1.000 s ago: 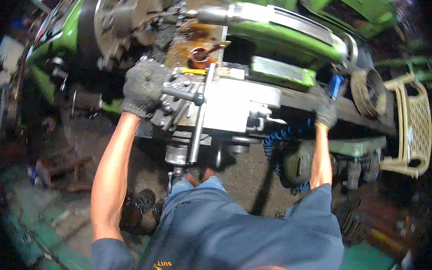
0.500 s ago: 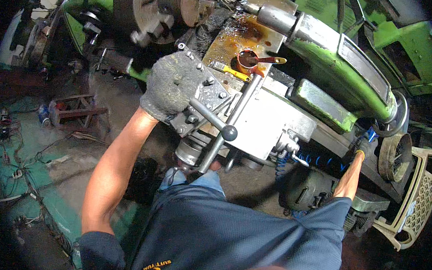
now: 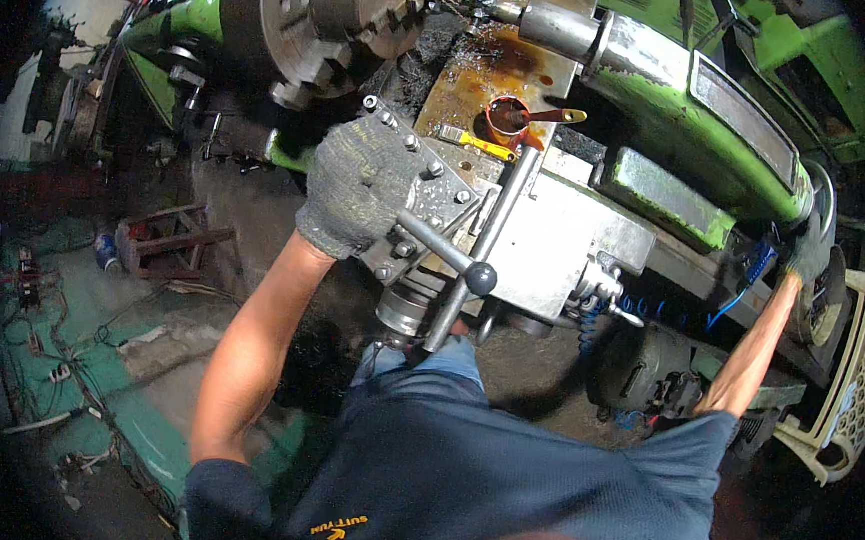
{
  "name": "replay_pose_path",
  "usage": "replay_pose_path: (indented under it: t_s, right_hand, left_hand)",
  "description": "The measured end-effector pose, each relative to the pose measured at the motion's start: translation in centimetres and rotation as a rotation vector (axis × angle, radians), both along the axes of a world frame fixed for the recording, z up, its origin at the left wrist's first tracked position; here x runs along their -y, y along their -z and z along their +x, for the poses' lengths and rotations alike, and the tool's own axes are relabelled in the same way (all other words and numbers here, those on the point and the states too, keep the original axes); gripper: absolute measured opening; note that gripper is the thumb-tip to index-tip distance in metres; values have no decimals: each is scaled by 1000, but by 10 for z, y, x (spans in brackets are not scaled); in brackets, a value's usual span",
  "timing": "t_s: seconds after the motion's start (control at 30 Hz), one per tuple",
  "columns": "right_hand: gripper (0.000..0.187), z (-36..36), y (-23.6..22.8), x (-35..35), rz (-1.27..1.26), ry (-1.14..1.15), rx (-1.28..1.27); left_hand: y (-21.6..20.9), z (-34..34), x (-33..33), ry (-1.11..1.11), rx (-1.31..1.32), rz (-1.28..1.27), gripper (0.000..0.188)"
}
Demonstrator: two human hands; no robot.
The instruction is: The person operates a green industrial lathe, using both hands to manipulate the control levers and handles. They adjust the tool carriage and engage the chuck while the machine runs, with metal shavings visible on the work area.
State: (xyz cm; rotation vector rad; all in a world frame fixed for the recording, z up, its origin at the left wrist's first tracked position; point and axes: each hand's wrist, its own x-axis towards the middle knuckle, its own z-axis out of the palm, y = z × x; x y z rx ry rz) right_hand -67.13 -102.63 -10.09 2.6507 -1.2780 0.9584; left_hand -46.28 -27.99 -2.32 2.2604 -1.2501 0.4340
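Note:
My left hand, in a grey knit glove, rests closed over the side of the lathe's bolted tool post; its fingertips are hidden. A lever with a black ball knob reaches out beside it. Far to the right, my gloved right hand grips the rim of the tailstock handwheel, its fingers partly in shadow. Close to that hand hangs a blue air gun on a blue hose. The green tailstock carries a steel barrel pointing toward the big chuck.
An orange-rimmed cup of dark fluid with a brush handle across it stands on the oily plate. A yellow-handled brush lies near it. A cream grille panel leans at right. Cables run over the floor at left.
My right hand has moved up and right from beside the blue air gun to the handwheel. My left hand stays at the tool post. The chuck jaws appear turned. The view has shifted slightly.

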Motion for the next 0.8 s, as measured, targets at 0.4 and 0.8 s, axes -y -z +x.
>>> replay_pose_path:
  t_s: [0.4, 0.8]
  right_hand:
    - [49, 39, -22, -31, 13, 312, -19]
    - [59, -71, 117, 46, 1029, -563, 824]
  left_hand:
    - [-26, -80, 50, 242, -33, 27, 12]
    - [15, -60, 49, 130, 124, -117, 16]
